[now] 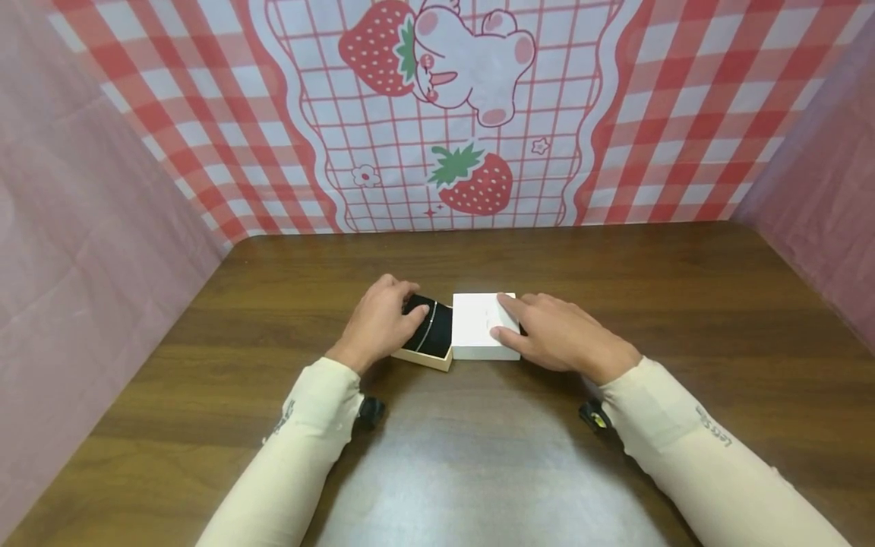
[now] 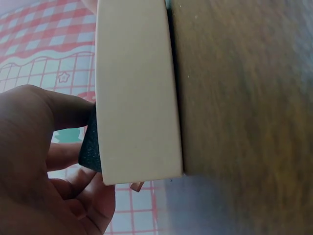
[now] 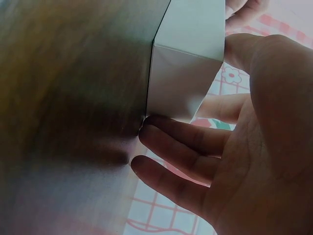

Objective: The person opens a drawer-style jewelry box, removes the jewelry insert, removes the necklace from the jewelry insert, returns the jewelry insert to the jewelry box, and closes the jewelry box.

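An open cream jewellery box lies on the table, slightly turned, with a black pad inside. Across the pad runs a thin silver chain bracelet. My left hand is at the box's left side and pinches the raised edge of the black pad between thumb and fingers. Against the box's right side sits a square white box lid, faintly marked on top. The thumb and forefinger of my right hand rest on that lid. Its other fingers extend beside the lid, close to the tabletop.
The brown wooden table reflects light near its front. Behind it hangs a red checked cloth with strawberries and a cartoon animal. Pink cloth walls in the left and right sides. Dark straps with small devices sit at both wrists.
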`<state>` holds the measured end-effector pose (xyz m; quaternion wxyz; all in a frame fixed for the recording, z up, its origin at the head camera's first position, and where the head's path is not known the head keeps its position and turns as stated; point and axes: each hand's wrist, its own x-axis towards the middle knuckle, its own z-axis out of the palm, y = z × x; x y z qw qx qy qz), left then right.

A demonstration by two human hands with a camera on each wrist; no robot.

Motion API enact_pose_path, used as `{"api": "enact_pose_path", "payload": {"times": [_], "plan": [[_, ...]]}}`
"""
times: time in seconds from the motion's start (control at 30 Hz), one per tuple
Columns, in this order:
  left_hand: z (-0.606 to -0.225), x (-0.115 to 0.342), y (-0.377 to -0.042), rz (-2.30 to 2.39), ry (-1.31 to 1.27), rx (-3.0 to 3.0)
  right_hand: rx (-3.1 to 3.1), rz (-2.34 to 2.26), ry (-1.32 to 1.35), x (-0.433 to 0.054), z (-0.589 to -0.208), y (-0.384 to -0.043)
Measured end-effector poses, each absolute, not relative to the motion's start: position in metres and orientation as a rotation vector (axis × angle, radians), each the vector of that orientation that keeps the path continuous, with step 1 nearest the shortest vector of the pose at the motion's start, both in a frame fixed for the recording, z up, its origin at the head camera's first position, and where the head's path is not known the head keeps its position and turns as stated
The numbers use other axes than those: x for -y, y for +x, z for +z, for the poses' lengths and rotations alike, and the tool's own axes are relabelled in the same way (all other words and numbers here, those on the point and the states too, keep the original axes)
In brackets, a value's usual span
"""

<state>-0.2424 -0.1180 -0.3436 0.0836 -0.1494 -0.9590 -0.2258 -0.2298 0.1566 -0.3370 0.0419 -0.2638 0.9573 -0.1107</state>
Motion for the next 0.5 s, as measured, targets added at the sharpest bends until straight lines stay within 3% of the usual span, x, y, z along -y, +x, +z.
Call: {"api": "enact_pose_path", "payload": {"times": [0.5], "plan": [[-0.3427,0.1209,-0.2428,-0.823,-0.464,2.779,-2.941,-0.335,-0.816,-0.1572,-0.3378,-0.2288]]}}
